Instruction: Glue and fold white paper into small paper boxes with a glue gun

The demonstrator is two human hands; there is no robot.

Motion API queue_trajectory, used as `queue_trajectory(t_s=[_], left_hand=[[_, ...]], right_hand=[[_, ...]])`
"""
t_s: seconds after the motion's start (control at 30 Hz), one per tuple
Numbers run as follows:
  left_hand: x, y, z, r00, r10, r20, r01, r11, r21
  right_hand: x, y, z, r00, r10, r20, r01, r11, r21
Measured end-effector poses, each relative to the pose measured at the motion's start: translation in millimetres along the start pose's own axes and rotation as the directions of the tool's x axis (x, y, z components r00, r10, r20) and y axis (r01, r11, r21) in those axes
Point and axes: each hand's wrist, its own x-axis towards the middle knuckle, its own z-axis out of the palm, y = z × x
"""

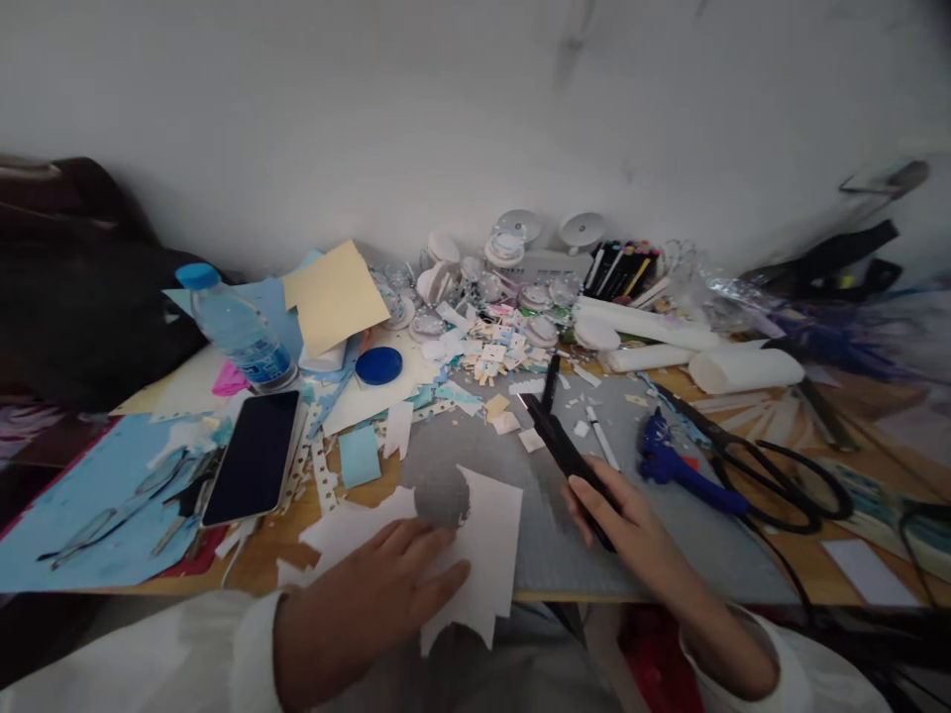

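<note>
The cluttered surface point(750, 555) carried a grey cutting mat point(669, 540) at its near edge, and on the mat's left part lay a white paper sheet point(490, 545), jagged along its cut sides and hanging slightly over the edge. The left hand point(371, 609) lay flat and open on that sheet, fingers spread and pressing it down, while the right hand point(631, 525) was wrapped around the handle of a black cutter point(561, 446) that slanted up and away across the mat. Black scissors point(773, 470) and a blue tool point(687, 470) lay just right of it.
</note>
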Motion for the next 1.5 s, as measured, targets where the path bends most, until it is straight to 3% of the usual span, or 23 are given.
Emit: queue_trajectory(t_s=[0.1, 0.2, 0.37, 0.53, 0.7, 0.93, 1.13, 1.3, 1.5], left_hand=[[4, -14, -4.0, 0.997, 0.05, -0.066, -0.05, 0.999, -0.003], [9, -36, 6.2, 0.988, 0.094, -0.126, -0.09, 0.995, 0.033], [12, -57, 15.6, 0.996, 0.05, -0.07, -0.045, 0.996, 0.077], [34, -28, 14.6, 0.986, -0.103, -0.129, 0.099, 0.994, -0.041], [56, -1, 32.7, 0.976, -0.171, -0.138, 0.158, 0.982, -0.104], [36, 3, 49.5, 0.973, -0.13, -0.193, 0.105, 0.985, -0.134], [36, 9, 60.4, 0.962, -0.124, -0.245, 0.083, 0.982, -0.172], [39, 8, 67.2, 0.922, -0.201, -0.33, 0.129, 0.966, -0.226], [44, 9, 70.3, 0.896, -0.269, -0.353, 0.2, 0.955, -0.218]], right_hand=[[-13, 2, -7, 0.997, -0.001, -0.078, 0.001, 1.0, -0.007], [-25, 7, -11, 0.991, 0.02, -0.135, -0.025, 0.999, -0.036], [-47, 25, -13, 0.979, -0.028, -0.203, -0.008, 0.985, -0.175], [-60, 31, -10, 0.964, -0.138, -0.227, 0.075, 0.961, -0.264], [-69, 29, -5, 0.971, -0.14, -0.195, 0.073, 0.946, -0.316], [-73, 37, 0, 0.972, -0.121, -0.199, 0.038, 0.926, -0.376], [-70, 37, 8, 0.987, -0.074, -0.143, 0.008, 0.909, -0.416], [-72, 26, 14, 0.987, -0.15, -0.056, 0.092, 0.818, -0.568], [-76, 19, 25, 0.978, -0.2, 0.062, 0.185, 0.684, -0.706]])
